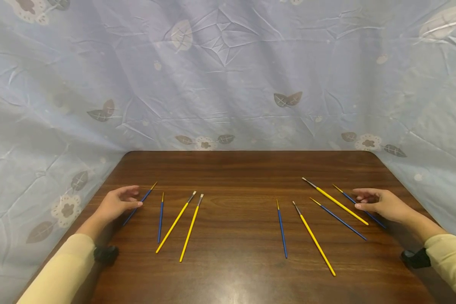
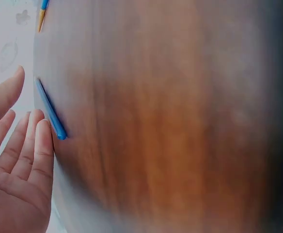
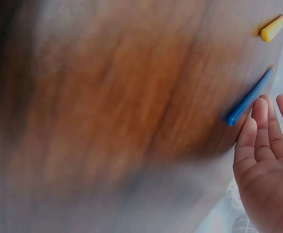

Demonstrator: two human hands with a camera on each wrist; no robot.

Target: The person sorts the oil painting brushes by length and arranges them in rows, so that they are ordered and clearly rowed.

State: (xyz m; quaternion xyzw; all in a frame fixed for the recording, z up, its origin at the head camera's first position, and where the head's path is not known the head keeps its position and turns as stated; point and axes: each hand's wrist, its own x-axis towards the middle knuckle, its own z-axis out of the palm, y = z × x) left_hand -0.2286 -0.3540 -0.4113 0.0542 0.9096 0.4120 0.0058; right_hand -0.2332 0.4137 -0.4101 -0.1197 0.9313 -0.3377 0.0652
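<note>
My left hand [image 1: 118, 203] hovers around the outermost blue paintbrush [image 1: 147, 194] on the left, thumb and fingers apart. In the left wrist view this blue brush [image 2: 51, 110] lies just beyond the fingertips, outside the grasp. On the other side, my right hand [image 1: 384, 205] is over the outermost blue paintbrush [image 1: 347, 196], hiding part of its handle. The right wrist view has that brush [image 3: 248, 99] right at the extended fingertips, with the palm empty. Both brushes lie slanted on the brown table [image 1: 235, 169], bristle ends pointing away from me.
Left of centre lie another blue brush [image 1: 160, 221] and two yellow brushes [image 1: 177, 221] [image 1: 191, 226]. To the right are two yellow brushes [image 1: 342, 205] [image 1: 317, 245] and two more blue ones [image 1: 342, 221] [image 1: 283, 232]. A patterned pale curtain [image 1: 228, 84] surrounds the table's back and sides.
</note>
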